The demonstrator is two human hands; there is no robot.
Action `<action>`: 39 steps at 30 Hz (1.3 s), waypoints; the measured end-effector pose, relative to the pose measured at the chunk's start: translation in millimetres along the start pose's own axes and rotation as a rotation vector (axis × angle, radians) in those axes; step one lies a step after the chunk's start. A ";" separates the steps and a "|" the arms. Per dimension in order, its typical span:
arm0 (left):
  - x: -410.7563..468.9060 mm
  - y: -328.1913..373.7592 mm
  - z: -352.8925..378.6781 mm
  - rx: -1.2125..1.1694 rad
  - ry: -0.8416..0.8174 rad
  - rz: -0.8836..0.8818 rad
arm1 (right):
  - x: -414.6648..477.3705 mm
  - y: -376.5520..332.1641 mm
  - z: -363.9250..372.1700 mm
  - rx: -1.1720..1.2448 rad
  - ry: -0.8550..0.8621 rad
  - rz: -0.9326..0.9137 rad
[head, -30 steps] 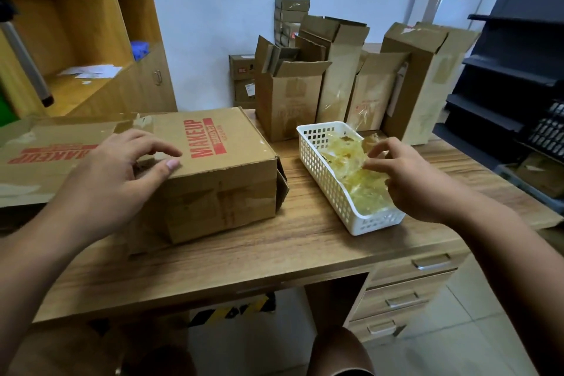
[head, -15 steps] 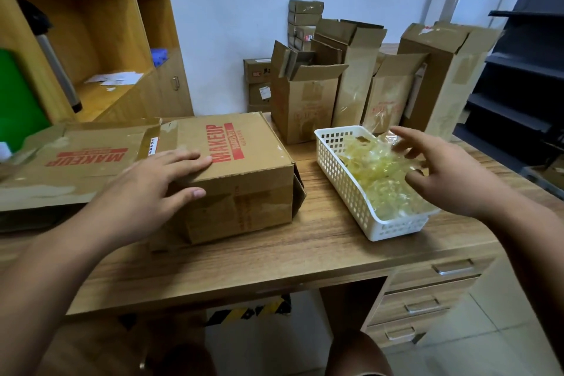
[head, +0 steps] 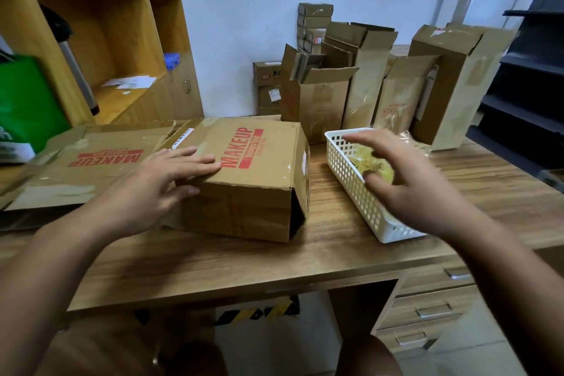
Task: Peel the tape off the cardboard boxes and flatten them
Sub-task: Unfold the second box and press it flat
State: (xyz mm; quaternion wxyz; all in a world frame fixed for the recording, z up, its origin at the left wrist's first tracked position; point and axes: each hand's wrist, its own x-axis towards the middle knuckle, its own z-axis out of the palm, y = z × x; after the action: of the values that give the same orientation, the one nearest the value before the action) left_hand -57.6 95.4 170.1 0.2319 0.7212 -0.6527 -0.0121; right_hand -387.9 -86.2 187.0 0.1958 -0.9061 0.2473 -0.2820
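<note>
Desk: wood top, carries everything listed. Upright boxes, 1 o'clock: open-topped, not yet flattened. Flattened box, 9 o'clock: lying flat, done. MAKEUP box, centre: still box-shaped, right end open. Basket, 3 o'clock: holds the peeled tape. Your left hand: fingers straight and slightly apart on the box top, slid nearer the lettering than a second ago. Your right hand: over the basket, earlier pinching at the tape, now fingers spread and empty. That strip looks discarded, so you can likely collapse this box next.
</note>
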 end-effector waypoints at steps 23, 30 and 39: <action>-29.2 53.8 37.6 0.152 0.276 0.141 | 28.6 -20.1 77.0 -0.432 -0.152 -0.281; -36.1 50.5 56.7 0.388 0.134 0.170 | 20.7 -21.3 82.2 -0.417 -0.127 -0.321; -40.7 39.0 54.0 0.483 0.103 0.185 | 13.3 -15.1 79.2 -0.359 -0.053 -0.367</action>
State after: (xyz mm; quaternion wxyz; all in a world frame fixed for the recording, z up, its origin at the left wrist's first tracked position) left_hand -117.4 115.2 124.0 0.0861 0.6925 -0.6872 0.2021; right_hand -325.1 -64.5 139.5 -0.0165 -0.9631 0.1196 -0.2406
